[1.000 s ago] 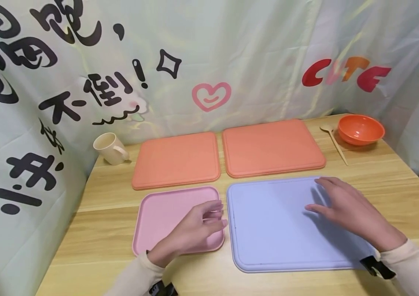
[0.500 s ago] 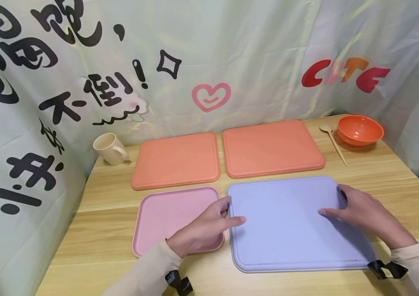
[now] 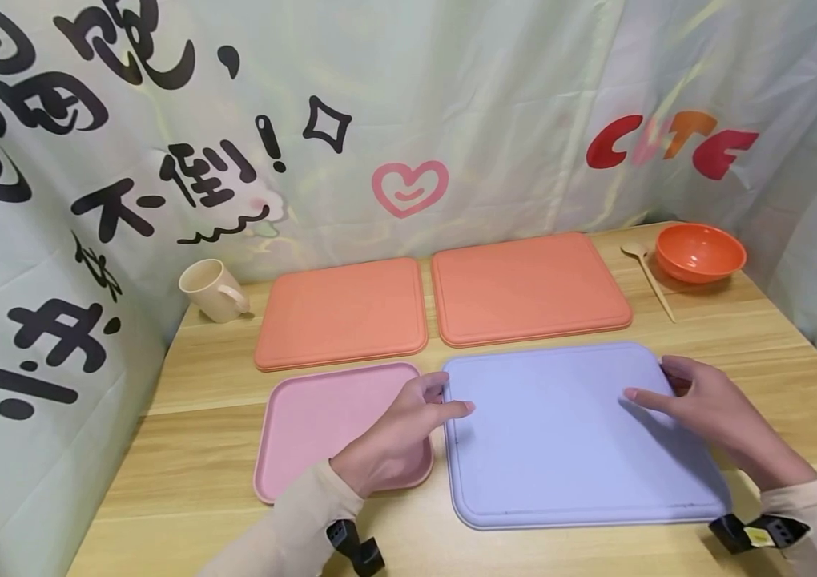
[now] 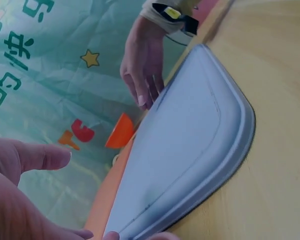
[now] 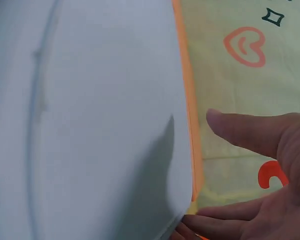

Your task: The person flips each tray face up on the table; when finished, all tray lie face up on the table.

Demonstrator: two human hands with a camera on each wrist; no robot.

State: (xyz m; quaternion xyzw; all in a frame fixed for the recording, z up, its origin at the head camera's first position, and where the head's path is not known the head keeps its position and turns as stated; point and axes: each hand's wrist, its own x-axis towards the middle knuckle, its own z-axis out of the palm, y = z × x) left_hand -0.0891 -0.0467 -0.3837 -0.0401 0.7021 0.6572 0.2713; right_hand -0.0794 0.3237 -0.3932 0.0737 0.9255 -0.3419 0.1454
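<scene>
A flat lavender-blue board (image 3: 560, 437) with rounded corners and a stepped rim lies on the table. At its left edge is my left hand (image 3: 404, 433), fingertips by the rim and thumb straight above the surface. My right hand (image 3: 711, 417) is at the right edge, its fingers beside the rim and its thumb (image 5: 250, 131) held off the top. In the left wrist view, a gap shows between the left thumb (image 4: 45, 156) and the board. Under my left hand and forearm, a pink tray (image 3: 322, 425) is partly hidden.
Two orange boards (image 3: 344, 312) lie side by side behind. A beige mug (image 3: 210, 288) stands back left. A wooden spoon (image 3: 649, 280) and a red-orange bowl (image 3: 700, 252) are back right. A printed curtain (image 3: 495, 120) hangs behind the wooden table (image 3: 185, 449).
My left hand has moved right from over the pink tray to the blue board's left edge. The right hand has shifted right, from above the board to its right edge. The board stays put.
</scene>
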